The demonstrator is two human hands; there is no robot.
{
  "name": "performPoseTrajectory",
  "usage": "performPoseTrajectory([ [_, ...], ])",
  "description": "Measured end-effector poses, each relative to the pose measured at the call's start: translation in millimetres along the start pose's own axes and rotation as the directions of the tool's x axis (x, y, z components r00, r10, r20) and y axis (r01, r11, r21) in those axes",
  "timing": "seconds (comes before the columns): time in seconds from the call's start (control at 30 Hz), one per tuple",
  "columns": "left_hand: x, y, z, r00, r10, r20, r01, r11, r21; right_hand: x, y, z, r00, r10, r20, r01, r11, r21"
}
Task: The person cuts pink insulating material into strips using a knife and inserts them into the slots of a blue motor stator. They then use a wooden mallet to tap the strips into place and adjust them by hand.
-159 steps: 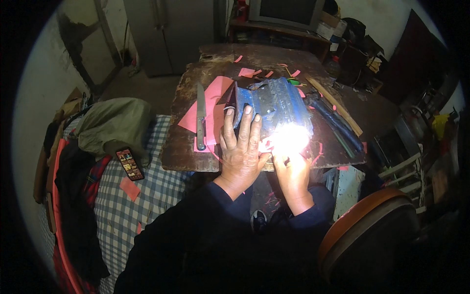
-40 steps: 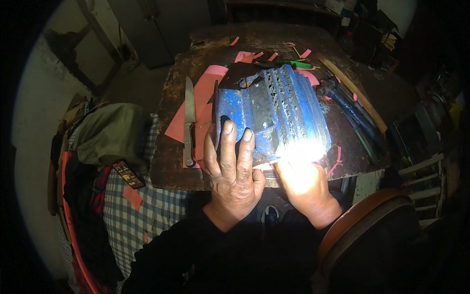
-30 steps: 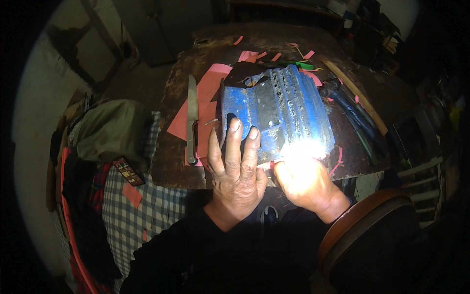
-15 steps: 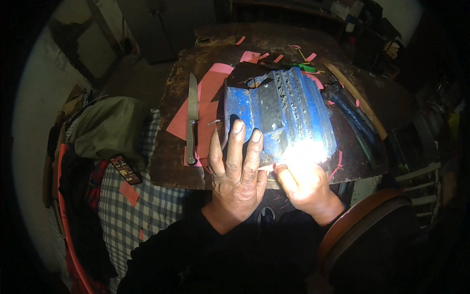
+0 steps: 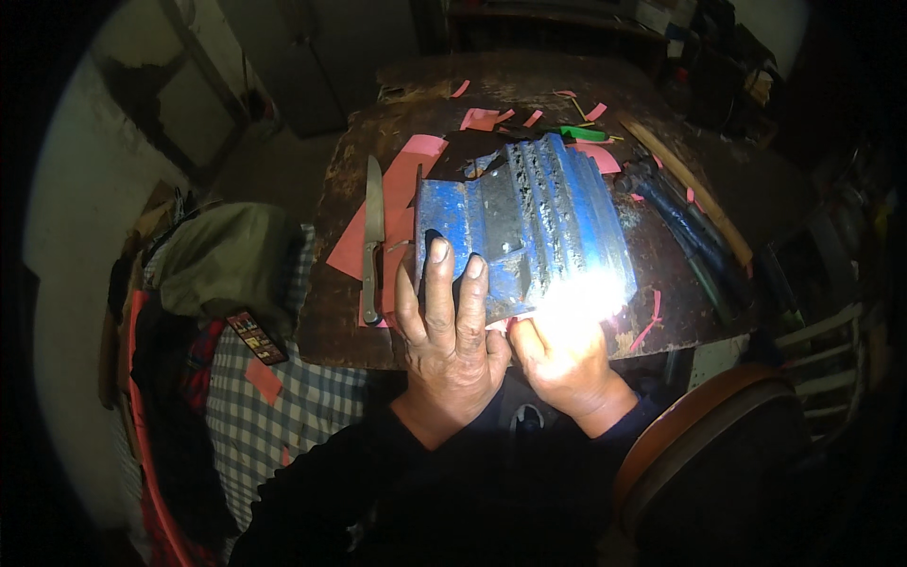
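While the block (image 5: 529, 222) lies on the table (image 5: 690, 317) much as it did half a second ago, the right hand (image 5: 567, 364) has come in slightly closer to the left hand (image 5: 452, 354). The knife (image 5: 373, 236) has not shifted: it rests on the paper (image 5: 402, 194), left of the block. Judgement: a small adjustment at the block's near edge, not a change of setup; the left hand probably steadies.

Left hand: palm down, fingers apart, index and middle tips over the block's near left part, apparently resting on it; nothing gripped. Right hand: fingers curled at the near right edge, thumb toward a pale scrap (image 5: 498, 324) showing between the hands. Fingertips overexposed; cannot tell whether they pinch the scrap or anything else.
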State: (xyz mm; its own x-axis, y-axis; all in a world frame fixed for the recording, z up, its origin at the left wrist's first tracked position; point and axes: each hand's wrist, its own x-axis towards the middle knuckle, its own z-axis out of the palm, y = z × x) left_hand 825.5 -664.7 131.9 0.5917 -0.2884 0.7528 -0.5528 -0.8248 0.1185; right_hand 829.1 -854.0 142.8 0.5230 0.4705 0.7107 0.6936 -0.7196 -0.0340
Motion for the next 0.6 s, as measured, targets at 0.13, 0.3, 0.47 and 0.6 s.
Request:
performPoseTrajectory([
  [0.13,1,1,1,1.0,-0.001,-0.008,0.002,1.0,0.031,-4,-3,2,0.998,0.064,-0.029,-0.064,0.998,0.018],
  [0.3,0,1,0,1.0,-0.016,-0.003,0.016,1.0,0.019,-12,9,-7,0.999,0.05,0.006,-0.05,0.995,0.081],
  [0.47,2,6,8,0.997,-0.044,-0.061,0.046,0.998,0.044,-8,0,5,0.999,0.04,-0.016,-0.039,0.998,0.053],
  [0.6,4,8,7,0.996,-0.04,-0.077,0.044,0.998,0.048,-9,-2,1,0.997,0.075,0.009,-0.075,0.996,0.04],
])
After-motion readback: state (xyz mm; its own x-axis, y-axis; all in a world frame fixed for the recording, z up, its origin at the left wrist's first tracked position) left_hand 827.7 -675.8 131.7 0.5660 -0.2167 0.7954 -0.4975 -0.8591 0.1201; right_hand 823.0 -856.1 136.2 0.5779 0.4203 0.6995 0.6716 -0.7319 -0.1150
